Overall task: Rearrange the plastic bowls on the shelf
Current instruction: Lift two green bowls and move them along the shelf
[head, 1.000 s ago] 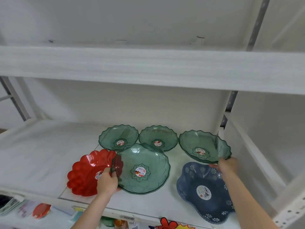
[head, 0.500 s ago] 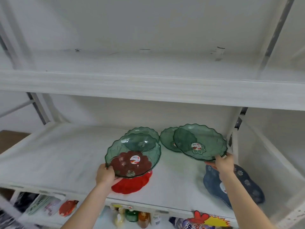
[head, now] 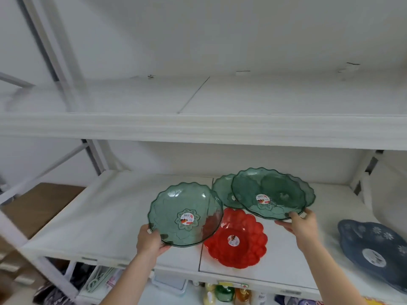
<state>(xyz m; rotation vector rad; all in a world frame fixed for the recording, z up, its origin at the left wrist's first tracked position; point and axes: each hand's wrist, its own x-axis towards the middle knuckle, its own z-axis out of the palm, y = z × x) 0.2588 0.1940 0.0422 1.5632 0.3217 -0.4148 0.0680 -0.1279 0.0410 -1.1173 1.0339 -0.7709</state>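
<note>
My left hand (head: 150,240) grips the near rim of a large green scalloped bowl (head: 185,213) and holds it tilted above the white shelf (head: 92,216). My right hand (head: 302,223) grips the rim of a second large green bowl (head: 272,192), raised over the shelf's back right. A red flower-shaped bowl (head: 239,238) lies on the shelf between my hands. Smaller green bowls (head: 222,190) sit behind, partly hidden by the raised bowl. A dark blue flowered bowl (head: 374,249) rests at the right.
An upper white shelf (head: 198,126) hangs close above with bare boards. Grey metal uprights (head: 92,157) stand at the left. Below the shelf's front edge, bottles (head: 224,292) and packaged goods fill a lower level.
Both hands have lifted their green bowls off the shelf and shifted them left, uncovering the red bowl. The camera has swung up and left.
</note>
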